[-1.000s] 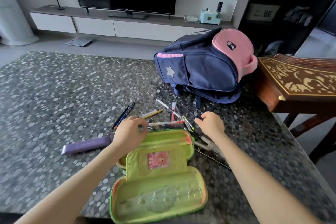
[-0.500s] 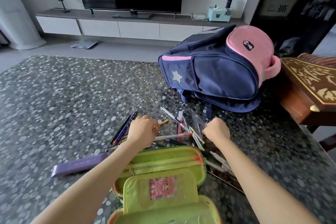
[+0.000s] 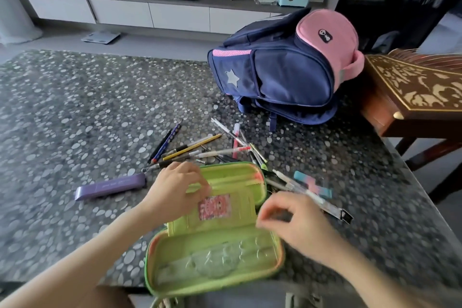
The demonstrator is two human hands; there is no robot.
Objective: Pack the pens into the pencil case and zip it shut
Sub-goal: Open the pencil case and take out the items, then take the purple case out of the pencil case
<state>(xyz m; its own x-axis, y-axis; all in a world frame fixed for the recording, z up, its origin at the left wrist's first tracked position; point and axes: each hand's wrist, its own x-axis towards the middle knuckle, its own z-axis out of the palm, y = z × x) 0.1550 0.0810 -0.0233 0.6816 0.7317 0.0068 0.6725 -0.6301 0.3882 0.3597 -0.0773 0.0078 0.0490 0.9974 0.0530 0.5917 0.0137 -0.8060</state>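
Both hands have come back from the pen pile. The open green pencil case (image 3: 175, 245) lies at the table's near edge, and the right hand (image 3: 295, 222) now hovers over its right rim, fingers curled but blurred, so I cannot tell whether they pinch anything. Just beyond, the left hand (image 3: 172, 190) rests bent fingertips on the case's middle flap (image 3: 242, 210), grip unclear, while farther off the pens (image 3: 212, 151) lie scattered in front of the backpack (image 3: 287, 77), touched by neither hand.
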